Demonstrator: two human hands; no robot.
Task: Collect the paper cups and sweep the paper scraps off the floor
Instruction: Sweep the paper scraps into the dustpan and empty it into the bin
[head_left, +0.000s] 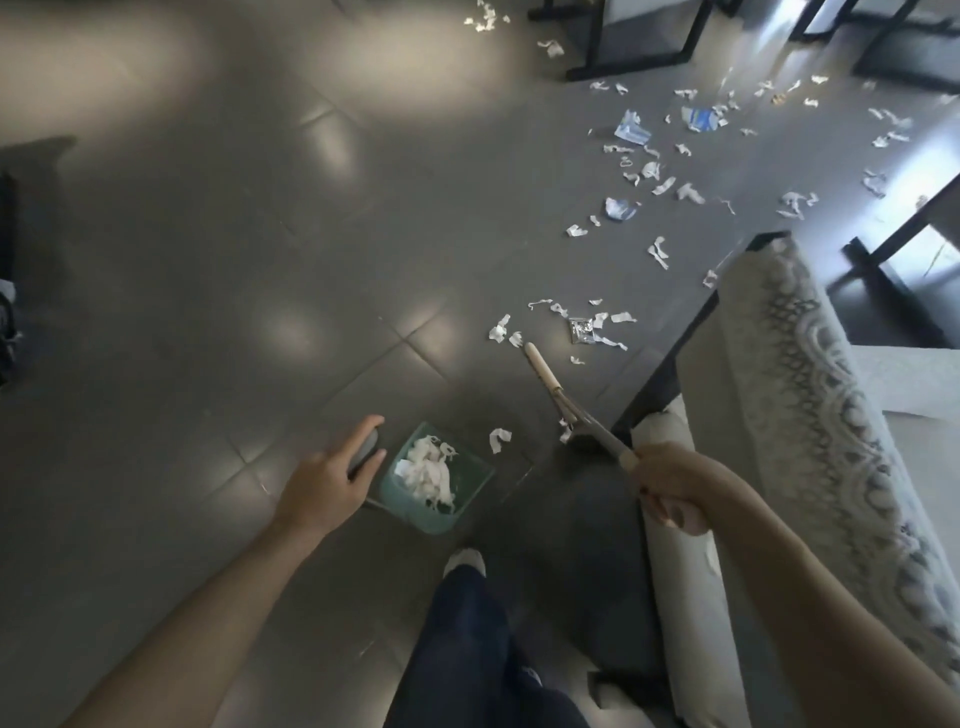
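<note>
One scrap between both hands

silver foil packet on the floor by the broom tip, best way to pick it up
The silver foil packet lies flat on the tile, so come straight down from above and pinch its raised crinkled edge. Its left side looks barest; paper scraps crowd the right.

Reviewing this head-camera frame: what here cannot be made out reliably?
- Broom head: dark and blurred against the floor shadow beside the sofa.
- Dustpan handle: mostly hidden under the left hand; whether the fingers grip it is unclear.
- Blue-and-white pieces: too small to tell crushed paper cups from wrappers.
- Silvery packet: print unreadable.
- Dark object: cut off by the left edge.
</note>
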